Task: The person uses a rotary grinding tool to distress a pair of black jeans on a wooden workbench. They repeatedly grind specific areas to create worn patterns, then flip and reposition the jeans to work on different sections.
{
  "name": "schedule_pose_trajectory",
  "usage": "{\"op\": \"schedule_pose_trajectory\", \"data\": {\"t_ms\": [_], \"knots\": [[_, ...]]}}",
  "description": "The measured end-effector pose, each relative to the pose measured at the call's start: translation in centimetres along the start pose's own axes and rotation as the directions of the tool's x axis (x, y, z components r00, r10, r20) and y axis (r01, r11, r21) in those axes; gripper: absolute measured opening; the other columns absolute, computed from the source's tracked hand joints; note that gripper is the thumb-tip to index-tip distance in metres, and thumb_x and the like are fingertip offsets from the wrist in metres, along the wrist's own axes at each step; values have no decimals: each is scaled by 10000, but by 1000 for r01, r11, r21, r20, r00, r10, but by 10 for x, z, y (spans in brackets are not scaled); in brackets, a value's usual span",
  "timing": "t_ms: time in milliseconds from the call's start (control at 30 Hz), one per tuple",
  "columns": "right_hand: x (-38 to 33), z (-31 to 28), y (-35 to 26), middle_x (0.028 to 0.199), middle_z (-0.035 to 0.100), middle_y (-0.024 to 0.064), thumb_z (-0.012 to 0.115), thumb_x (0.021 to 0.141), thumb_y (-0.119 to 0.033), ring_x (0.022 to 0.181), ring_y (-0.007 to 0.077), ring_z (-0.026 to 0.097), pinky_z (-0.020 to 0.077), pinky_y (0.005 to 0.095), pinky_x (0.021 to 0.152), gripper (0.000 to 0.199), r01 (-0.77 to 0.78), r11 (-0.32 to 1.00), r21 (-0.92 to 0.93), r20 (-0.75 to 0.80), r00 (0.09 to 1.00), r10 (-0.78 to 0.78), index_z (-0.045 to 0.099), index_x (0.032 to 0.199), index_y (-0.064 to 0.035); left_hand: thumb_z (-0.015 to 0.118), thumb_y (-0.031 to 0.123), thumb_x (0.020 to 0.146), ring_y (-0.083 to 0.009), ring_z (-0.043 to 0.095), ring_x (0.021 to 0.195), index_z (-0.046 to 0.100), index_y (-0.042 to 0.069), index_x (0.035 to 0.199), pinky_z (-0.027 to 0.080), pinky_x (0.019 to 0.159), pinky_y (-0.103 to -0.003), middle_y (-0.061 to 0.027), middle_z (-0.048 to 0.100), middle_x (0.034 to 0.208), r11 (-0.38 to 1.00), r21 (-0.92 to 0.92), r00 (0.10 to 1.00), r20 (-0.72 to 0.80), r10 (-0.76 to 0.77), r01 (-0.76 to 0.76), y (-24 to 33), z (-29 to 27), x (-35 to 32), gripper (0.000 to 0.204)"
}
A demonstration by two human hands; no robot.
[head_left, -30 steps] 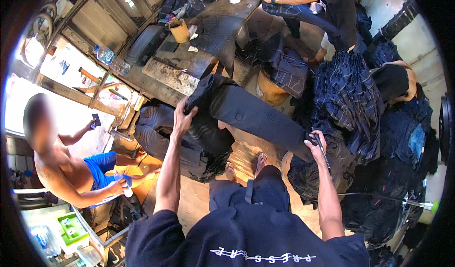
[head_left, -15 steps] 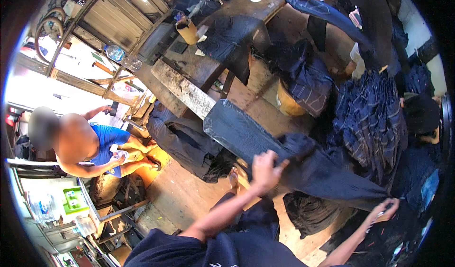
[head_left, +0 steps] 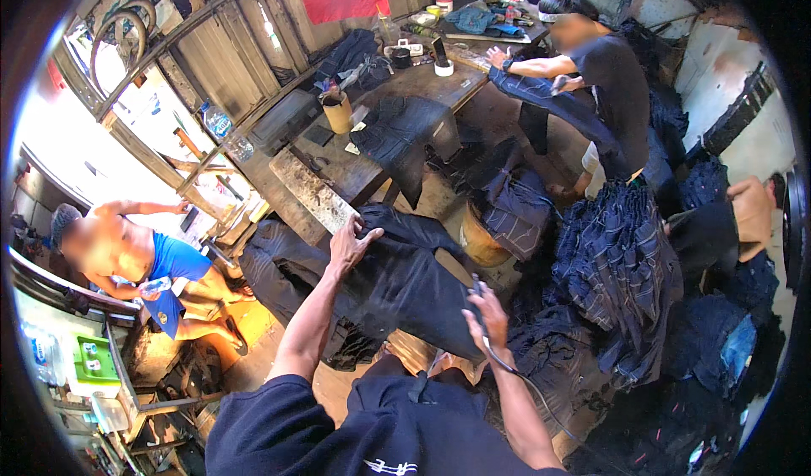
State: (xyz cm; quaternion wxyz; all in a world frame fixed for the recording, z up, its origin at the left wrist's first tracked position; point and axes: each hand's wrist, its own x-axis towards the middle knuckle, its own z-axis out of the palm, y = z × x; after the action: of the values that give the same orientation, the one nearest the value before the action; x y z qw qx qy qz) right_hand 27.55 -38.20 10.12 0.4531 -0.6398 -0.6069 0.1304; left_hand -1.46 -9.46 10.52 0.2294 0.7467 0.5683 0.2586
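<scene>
A pair of dark trousers (head_left: 414, 294) lies spread before me, reaching across to the near end of a worn, flat board (head_left: 308, 189). My left hand (head_left: 348, 246) rests at the upper left edge of the cloth, beside the board's end. Its thumb stands apart from the fingers, and the palm side is hidden. On the right edge of the trousers is my right hand (head_left: 488, 320), its fingers closed round a slim dark tool (head_left: 479, 288). A thin cord (head_left: 541, 396) trails from it along my forearm. The tool's tip is hard to make out.
Heaped dark jeans (head_left: 621, 265) stand at the right. Beyond the trousers is a round tub (head_left: 481, 235) with garments in it. A co-worker (head_left: 612, 87) handles trousers at the far table (head_left: 456, 83). Another person (head_left: 139, 261) sits left; one more (head_left: 752, 214) is far right.
My left hand has moved left and up to the board's end. My right hand has come inward from the far right with the tool. The trouser leg no longer lies stretched over the board.
</scene>
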Motion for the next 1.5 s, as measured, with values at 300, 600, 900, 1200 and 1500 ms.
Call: {"op": "schedule_pose_trajectory", "data": {"t_ms": [300, 600, 900, 1200, 1500], "knots": [[-13, 73, -4, 1403, 669, 242, 953, 775, -286, 1389, 472, 571, 361, 616, 1256, 586, -110, 986, -126, -81, 992, 100, 646, 1231, -82, 956, 657, 612, -420, 673, 1144, 427, -89, 1495, 469, 1053, -516, -276, 700, 1247, 967, 208, 955, 226, -192, 146, 9, 23, -84, 1271], [-13, 106, -27, 1446, 647, 251, 996, 694, -416, 1455, 470, 523, 357, 615, 1256, 777, -175, 950, -258, -172, 976, 133, 635, 1287, -66, 889, 269, 888, -151, 737, 960, 768, -3, 1230, 589, 905, -315, -47, 799, 1112, 512, -587, 622, 773, 125, 627, -30, -34, -32, 453], [44, 194, -54, 1404, 684, 189, 954, 768, -433, 1471, 419, 522, 237, 663, 1289, 708, -182, 937, -299, -120, 981, 152, 649, 1310, -92, 916, 277, 804, -297, 791, 918, 764, 23, 1217, 607, 867, -434, -153, 831, 1037, 956, -287, 893, 412, 182, -62, -93, -47, 68, 508], [42, 148, -28, 1221, 782, 134, 748, 1039, -214, 1173, 300, 744, 451, 515, 1208, 275, -115, 980, 160, -11, 993, 118, 748, 1227, -13, 871, 496, 828, -346, 541, 1324, 670, 62, 1349, 369, 1116, -554, -130, 678, 1325, 948, 123, 923, -297, -246, 292, -52, 38, 7, 707], [112, 182, 8, 1179, 789, 236, 721, 941, -30, 1175, 381, 763, 576, 476, 1098, 307, 141, 964, 224, 235, 952, -194, 720, 1232, 66, 874, 495, 829, -343, 607, 1175, 738, 63, 1142, 398, 1054, -497, -121, 735, 1167, 970, 235, 886, -461, 58, 59, -88, 61, 34, 550]]}}
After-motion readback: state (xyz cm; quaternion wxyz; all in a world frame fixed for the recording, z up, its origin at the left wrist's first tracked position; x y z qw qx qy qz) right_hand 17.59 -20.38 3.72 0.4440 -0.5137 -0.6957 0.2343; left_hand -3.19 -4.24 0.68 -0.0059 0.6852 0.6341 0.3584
